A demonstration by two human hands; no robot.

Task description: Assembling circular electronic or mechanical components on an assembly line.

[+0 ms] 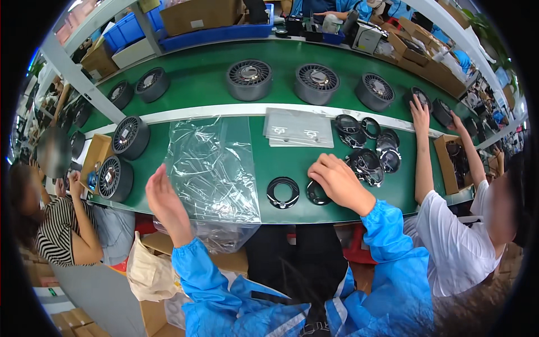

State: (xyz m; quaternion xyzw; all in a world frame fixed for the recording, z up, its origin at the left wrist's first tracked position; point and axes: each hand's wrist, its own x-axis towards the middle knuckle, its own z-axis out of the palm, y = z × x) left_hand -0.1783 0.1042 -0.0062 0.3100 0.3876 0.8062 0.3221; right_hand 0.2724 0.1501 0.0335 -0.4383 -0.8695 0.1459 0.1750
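My right hand [339,182] is bent over a glossy black ring [318,195] near the table's front edge. Its fingers are curled at the ring's far rim and hide part of it. Just left of it, another black ring [282,192] lies flat on the green tabletop. Several more black rings [365,165] are heaped beyond my right hand, some with clear film about them. My left hand [167,203] holds nothing; its fingers are stretched out beside a large pile of clear plastic bags [210,174], which hangs over the front edge.
Printed translucent bags [297,128] lie at the middle, before a white rail [213,110]. Behind it stand several grey round grilled units [249,80]; more stand at left [115,178]. A person in white [457,241] works at right, beside a cardboard box [452,163]. Another person [70,236] sits at left.
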